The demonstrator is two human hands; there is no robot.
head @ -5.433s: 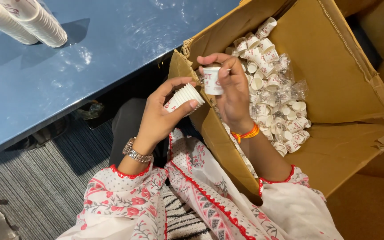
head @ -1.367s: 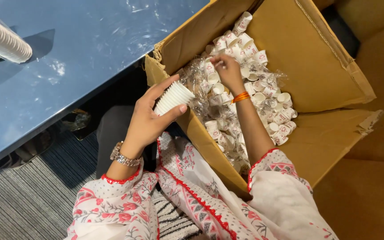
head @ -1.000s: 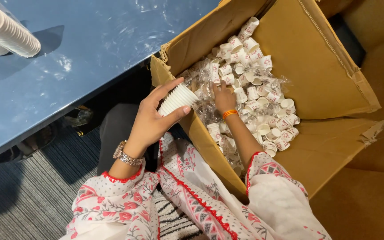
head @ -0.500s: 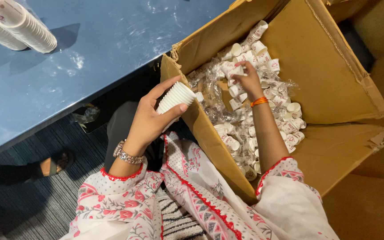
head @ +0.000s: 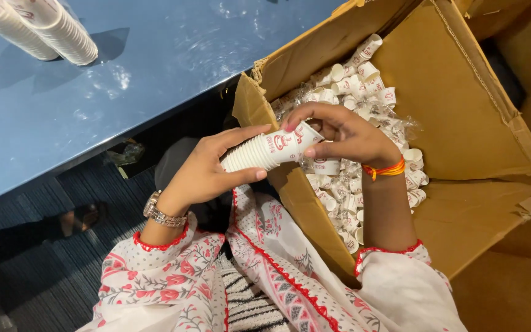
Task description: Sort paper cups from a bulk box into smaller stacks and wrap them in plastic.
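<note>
Over the near corner of the cardboard box, the left hand cradles the stack of paper cups, fingers curled loosely around its ribbed rims. The right hand pinches a printed cup at the stack's mouth. Nesting goes best with the cup kept in line with the stack and pressed gently, so it is not crushed.

Left hand gripping nested stack of paper cups, held sideways over cardboard box near edge. Right hand pinching outermost cup on stack end. Loose cups w/ plastic wrap piled inside box. Two more cup stacks at blue table far-left corner.
</note>
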